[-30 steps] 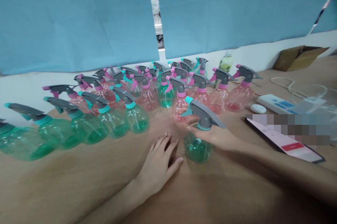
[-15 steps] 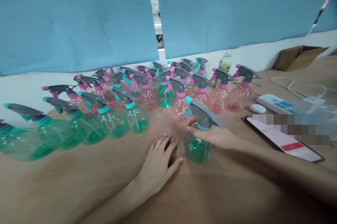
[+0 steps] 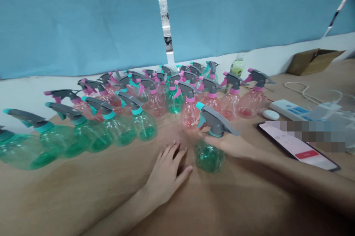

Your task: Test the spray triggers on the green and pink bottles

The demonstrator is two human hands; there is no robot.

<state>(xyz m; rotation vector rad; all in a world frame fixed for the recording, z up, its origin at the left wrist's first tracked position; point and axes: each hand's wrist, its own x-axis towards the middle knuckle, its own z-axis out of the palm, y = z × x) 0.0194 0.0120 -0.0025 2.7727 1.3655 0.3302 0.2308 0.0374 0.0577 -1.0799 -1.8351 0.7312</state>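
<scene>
My right hand [image 3: 226, 140] is wrapped round the neck of a green spray bottle [image 3: 210, 157], just below its grey head with a turquoise nozzle. The bottle stands upright, and some of my fingers are hidden behind it. Flat on the table, to the left of that bottle, lies my left hand [image 3: 168, 171] with fingers spread and nothing in them. Ahead of it is a green spray bottle [image 3: 144, 125], the right end of a row of several green ones. A pink spray bottle [image 3: 190, 116] stands just behind the held one.
More pink and green spray bottles [image 3: 156, 103] crowd toward the blue-covered wall. On the right are a phone [image 3: 302, 147], a white oval case [image 3: 271, 115], a power strip [image 3: 288, 109] and cables. A cardboard box [image 3: 313, 61] and a labelled drink bottle [image 3: 237, 67] stand farther back.
The held spray bottle and my right hand have shifted very slightly to the right. My left hand has stayed in place.
</scene>
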